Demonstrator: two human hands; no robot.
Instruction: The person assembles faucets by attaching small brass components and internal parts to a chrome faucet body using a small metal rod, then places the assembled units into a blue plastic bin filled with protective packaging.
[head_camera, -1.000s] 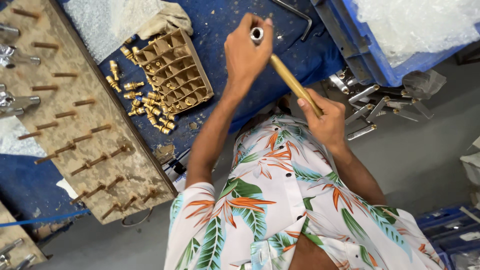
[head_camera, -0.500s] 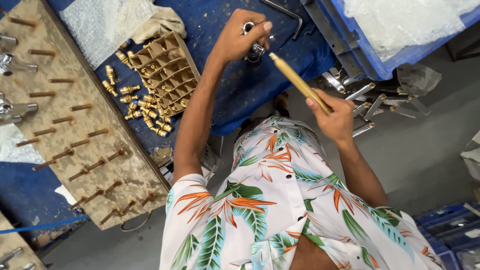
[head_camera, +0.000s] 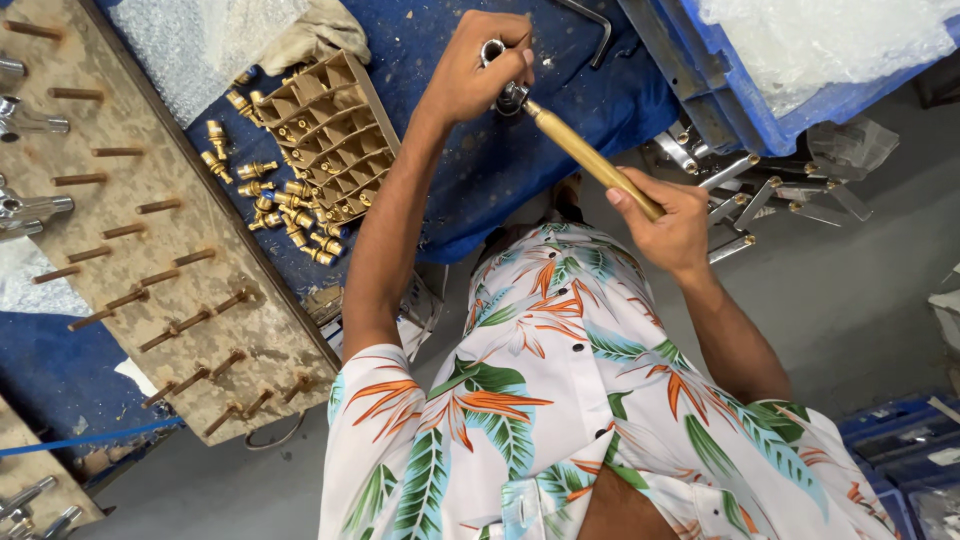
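Over the blue bench: two hands work a chrome fitting with a wooden-handled tool.
Right hand (head_camera: 672, 222) is wrapped tight on wooden handle (head_camera: 590, 155); since a second ago the tool tip has met the chrome fitting (head_camera: 505, 80) pinched in left hand (head_camera: 480, 65), so they're engaged. Beyond: brass fittings (head_camera: 275, 200), divider tray (head_camera: 325, 135), peg board (head_camera: 150, 250), grey floor (head_camera: 880, 300).

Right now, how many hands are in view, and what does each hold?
2. The left hand grips a small chrome fitting over the blue bench cloth. The right hand grips the golden tool handle, which meets the fitting. No other hands show.
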